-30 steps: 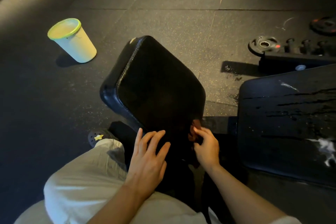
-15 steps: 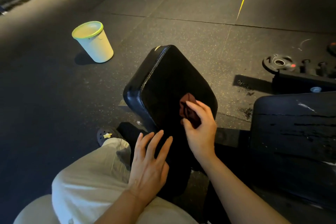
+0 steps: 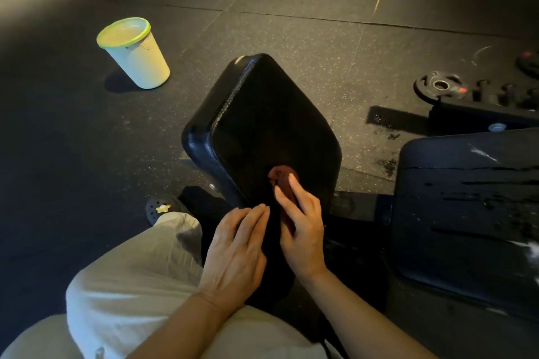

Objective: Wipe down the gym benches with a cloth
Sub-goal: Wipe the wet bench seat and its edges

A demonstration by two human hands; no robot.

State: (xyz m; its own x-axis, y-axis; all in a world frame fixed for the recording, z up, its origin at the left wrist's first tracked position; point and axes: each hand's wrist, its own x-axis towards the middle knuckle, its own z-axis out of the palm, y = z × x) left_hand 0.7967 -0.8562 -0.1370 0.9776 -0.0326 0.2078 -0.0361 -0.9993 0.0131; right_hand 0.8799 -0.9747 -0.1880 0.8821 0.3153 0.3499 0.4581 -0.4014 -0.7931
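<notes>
Cloth, a small crumpled piece of dark reddish-brown fabric (image 3: 281,183), lay bunched on the near part of the black padded vinyl bench pad (image 3: 262,128), under the right hand (image 3: 303,221). That hand's fingers were curled over the cloth and gripped it against the pad, with only its far end showing past the fingertips. The left hand (image 3: 236,251) rested flat on the pad's near end just beside the right one, its fingers straight, close together and holding nothing.

The bench pad was glossy black with a pebbled grain and a stitched seam along its left edge, and it narrowed toward the person. A second black padded bench (image 3: 466,213) stood to the right, apart from the first, its surface marked with wet streaks and white smears. So two bench pads, one cloth and two hands were in view.

On the dark speckled rubber floor (image 3: 73,140) one cream plastic bucket with a lime-green rim (image 3: 137,58) stood well to the left of the pad. One full black weight plate (image 3: 439,86) lay at far right, with the edge of another behind it. One dark perforated clog with a yellow star charm (image 3: 163,208) showed beyond the light trouser leg (image 3: 131,271).
</notes>
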